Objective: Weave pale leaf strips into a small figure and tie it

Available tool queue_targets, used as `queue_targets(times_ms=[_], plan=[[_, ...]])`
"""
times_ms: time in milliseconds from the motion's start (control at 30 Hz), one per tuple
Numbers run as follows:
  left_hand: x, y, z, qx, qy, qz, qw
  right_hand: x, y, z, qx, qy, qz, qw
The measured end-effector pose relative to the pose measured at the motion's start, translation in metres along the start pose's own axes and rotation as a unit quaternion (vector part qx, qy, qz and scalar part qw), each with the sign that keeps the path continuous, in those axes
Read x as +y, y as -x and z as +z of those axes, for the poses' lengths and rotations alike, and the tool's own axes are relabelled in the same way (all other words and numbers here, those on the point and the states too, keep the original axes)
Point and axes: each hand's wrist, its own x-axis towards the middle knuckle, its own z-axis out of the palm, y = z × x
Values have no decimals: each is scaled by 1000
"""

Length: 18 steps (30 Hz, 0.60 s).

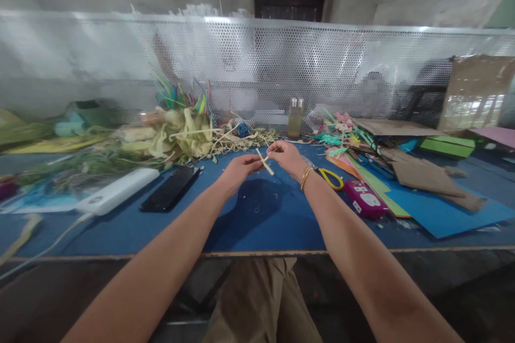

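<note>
One pale cross-shaped piece (269, 166), one phone (171, 190), one purple case (364, 199), one white block (123, 188), one bracelet (305, 177)

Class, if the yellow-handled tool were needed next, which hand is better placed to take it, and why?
Probably the right hand: the yellow-handled tool lies to its right, while the left hand is farther off. Both hands are occupied with pale strips, though.
</note>
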Motion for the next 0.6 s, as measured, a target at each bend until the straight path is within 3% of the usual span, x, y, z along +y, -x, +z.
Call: queue_targets(times_ms=[133,233,367,600], plan=[[-4,-2,-3,-1,21,-7,1000,3,-2,3,23,-96,43,994],[-4,-2,-3,-19,62,-51,997,3,-2,7,18,-162,83,983],[-2,0,-1,-31,112,-109,987,2,0,10,-4,-173,62,983],[-2,0,1,-6,84,-133,988,6,2,14,1,-177,51,983]])
